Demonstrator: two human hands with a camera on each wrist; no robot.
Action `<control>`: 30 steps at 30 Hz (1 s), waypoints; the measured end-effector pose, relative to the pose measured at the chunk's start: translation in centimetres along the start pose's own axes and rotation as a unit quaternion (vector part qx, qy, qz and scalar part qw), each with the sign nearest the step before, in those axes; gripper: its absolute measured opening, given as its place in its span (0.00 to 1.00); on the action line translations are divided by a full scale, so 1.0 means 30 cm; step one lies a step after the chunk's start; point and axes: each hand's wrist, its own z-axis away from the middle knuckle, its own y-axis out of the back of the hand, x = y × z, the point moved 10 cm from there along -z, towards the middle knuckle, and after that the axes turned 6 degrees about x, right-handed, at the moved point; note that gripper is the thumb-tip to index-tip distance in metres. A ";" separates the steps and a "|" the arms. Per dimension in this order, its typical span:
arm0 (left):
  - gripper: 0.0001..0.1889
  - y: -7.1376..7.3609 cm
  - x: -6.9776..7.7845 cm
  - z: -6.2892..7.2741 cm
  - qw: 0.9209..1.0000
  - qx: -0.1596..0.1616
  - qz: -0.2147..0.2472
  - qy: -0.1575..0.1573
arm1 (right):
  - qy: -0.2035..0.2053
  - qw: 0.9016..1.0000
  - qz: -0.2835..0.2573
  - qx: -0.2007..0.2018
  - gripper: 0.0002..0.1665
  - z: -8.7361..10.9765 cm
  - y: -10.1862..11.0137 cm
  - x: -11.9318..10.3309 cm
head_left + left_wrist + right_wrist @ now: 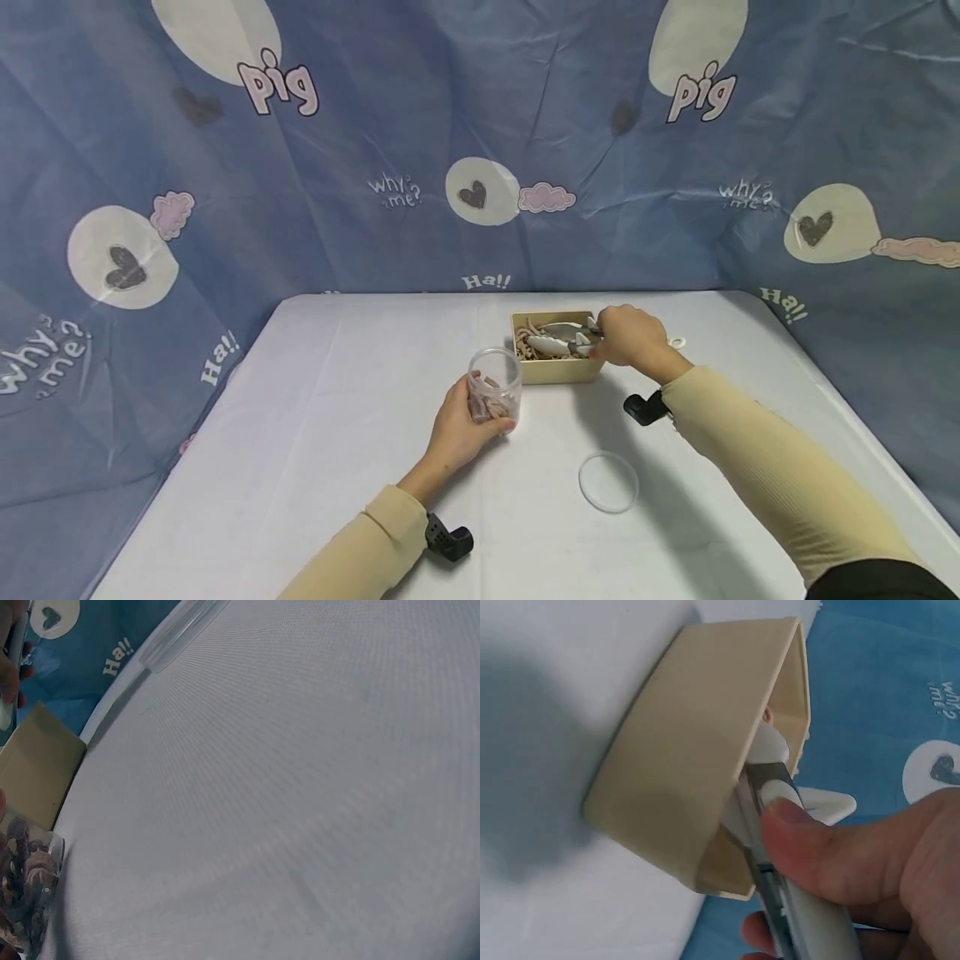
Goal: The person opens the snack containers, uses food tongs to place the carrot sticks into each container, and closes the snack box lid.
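My left hand [459, 429] grips a clear jar [504, 400] from its left side, thumb across the front. Brownish-pink short pieces lie in the lower part of the jar, which also shows at the left edge of the left wrist view. Just right of it stands a beige rectangular box [558, 372] with brown strips inside. My right hand [637, 340] holds tongs [780, 900] at the box's right end, thumb along one arm. Their broad white tips [547, 345] reach down into the box among the strips.
A clear ring-shaped lid [581, 483] lies on the white table [360, 392] in front of the box. Past my right hand is a small white ring-shaped piece [677, 342]. A blue printed curtain [420, 108] hangs behind the table.
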 end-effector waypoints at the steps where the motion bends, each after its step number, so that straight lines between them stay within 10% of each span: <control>1: 0.50 -0.001 0.001 0.001 1.000 0.000 0.001 -0.001 | -0.001 1.000 0.000 0.008 0.13 0.003 0.001 0.001; 30: 0.49 0.004 0.009 0.007 1.000 0.002 0.003 -0.003 | -0.009 0.990 -0.094 0.107 0.29 0.125 0.048 0.100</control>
